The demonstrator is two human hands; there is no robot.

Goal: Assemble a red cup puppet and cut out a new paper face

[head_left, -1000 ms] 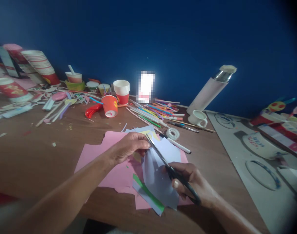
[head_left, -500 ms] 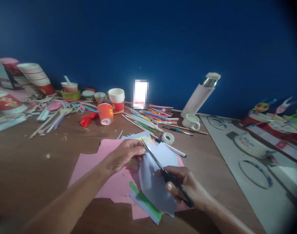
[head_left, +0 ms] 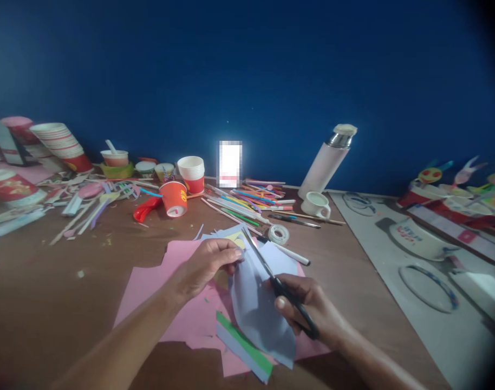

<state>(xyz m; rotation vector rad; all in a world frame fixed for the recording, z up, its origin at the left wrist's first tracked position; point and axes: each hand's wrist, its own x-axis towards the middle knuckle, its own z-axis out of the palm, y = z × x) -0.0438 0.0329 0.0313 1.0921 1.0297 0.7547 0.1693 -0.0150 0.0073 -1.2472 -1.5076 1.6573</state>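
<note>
My left hand (head_left: 213,261) is closed, pinching the upper left edge of a pale blue sheet of paper (head_left: 258,309) between thumb and fingers. In my right hand (head_left: 302,306) is a pair of scissors (head_left: 260,257) with black handles, its fingers wrapped round them. The blades point up and away, close to the pinched edge; whether they touch the paper I cannot tell. Under both hands lie pink sheets (head_left: 174,309) with irregular edges. A green strip (head_left: 245,344) lies on them in front of the blue sheet.
Behind the paper are a roll of tape (head_left: 278,234), a marker (head_left: 292,254) and a pile of coloured sticks (head_left: 251,200). An orange paper cup (head_left: 174,199), a white mug (head_left: 316,204) and a tilted-looking flask (head_left: 326,162) stand farther back. Craft scraps (head_left: 95,200) litter the left.
The scissor blades have moved slightly right, away from my left fingertips. My left hand still pinches the blue paper. The whole view has shifted a little.
</note>
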